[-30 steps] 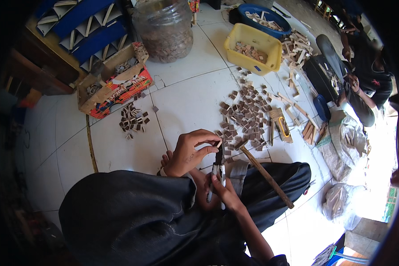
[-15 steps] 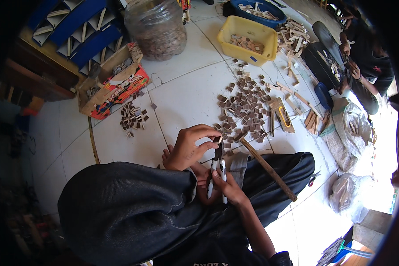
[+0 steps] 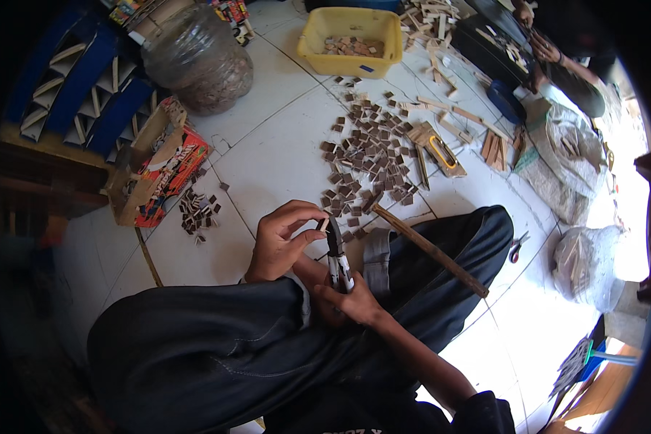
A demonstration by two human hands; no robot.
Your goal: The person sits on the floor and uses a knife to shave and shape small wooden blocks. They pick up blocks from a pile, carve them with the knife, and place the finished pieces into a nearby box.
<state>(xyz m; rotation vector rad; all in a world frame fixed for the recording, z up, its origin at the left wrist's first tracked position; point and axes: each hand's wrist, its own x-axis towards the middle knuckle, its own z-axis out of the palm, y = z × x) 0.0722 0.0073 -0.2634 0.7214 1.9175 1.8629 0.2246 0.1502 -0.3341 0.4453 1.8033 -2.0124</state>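
Between its thumb and fingertips, my left hand (image 3: 276, 242) pinches a small square wooden piece (image 3: 323, 225) with a pale edge. The piece sits at the dark jaws of a pair of pincers (image 3: 333, 242). My right hand (image 3: 354, 300) is wrapped round the pincers' worn white handles, which lie close together. Whether the jaws bite into the piece is too small to tell. Ahead of my hands, many small brown-faced square pieces (image 3: 369, 148) lie scattered on the floor. A smaller heap of such pieces (image 3: 197, 213) lies to the left.
A hammer (image 3: 434, 253) rests across my right leg. Beyond are a yellow tub (image 3: 311, 54), a large clear bag (image 3: 202, 69) and a cut-open carton (image 3: 159, 173). Scissors (image 3: 517, 248) and sacks (image 3: 560, 166) lie right. Another person's hands (image 3: 545, 47) work at the far right.
The pincers' handles have come closer together in my right hand. My left hand still pinches the piece at the jaws, now tilted differently. The whole view has shifted and turned slightly.
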